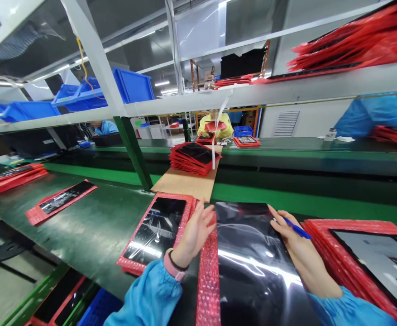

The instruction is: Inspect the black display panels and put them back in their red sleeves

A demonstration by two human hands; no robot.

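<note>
A glossy black screen panel [252, 253] with a clear film-like sheen lies in front of me, tilted slightly, with a red bubble-wrap sheet [208, 276] along its left side. My right hand [291, 235] is at the panel's upper right edge, fingers closed around a blue pen [296, 228], with the fingertips touching the panel. My left hand [196, 231] hovers at the panel's left edge, fingers spread and holding nothing. It partly covers the gap to another black screen panel [160, 228], which rests on red bubble wrap [130, 267].
At right sits a stack of red bubble-wrap bags [323, 253] topped by a grey-faced panel [378, 258]. A wooden board [181, 183] carries a red stack [193, 158]. A green post [132, 151] and a white shelf [198, 106] stand ahead. A co-worker in yellow [203, 120] sits opposite.
</note>
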